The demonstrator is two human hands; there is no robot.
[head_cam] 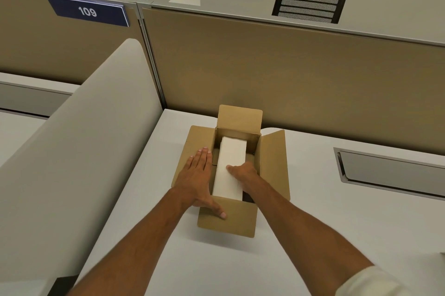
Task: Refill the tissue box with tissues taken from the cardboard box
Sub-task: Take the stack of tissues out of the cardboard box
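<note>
A brown cardboard box (274,165) stands open on the white desk, its four flaps folded outward. Inside it lies a long white stack of tissues (232,158), running from near to far. My left hand (198,175) rests flat on the box's left flap, fingers spread and thumb on the near flap. My right hand (243,171) reaches into the box and grips the right side of the tissue stack, thumb on top and fingers hidden down beside it. No tissue box shows in view.
The white desk (337,223) has a metal cable tray slot (390,170) at the right. A tan partition (289,74) stands right behind the box, and a curved white divider (84,139) bounds the left. Two black mesh chairs (310,2) sit beyond the partition.
</note>
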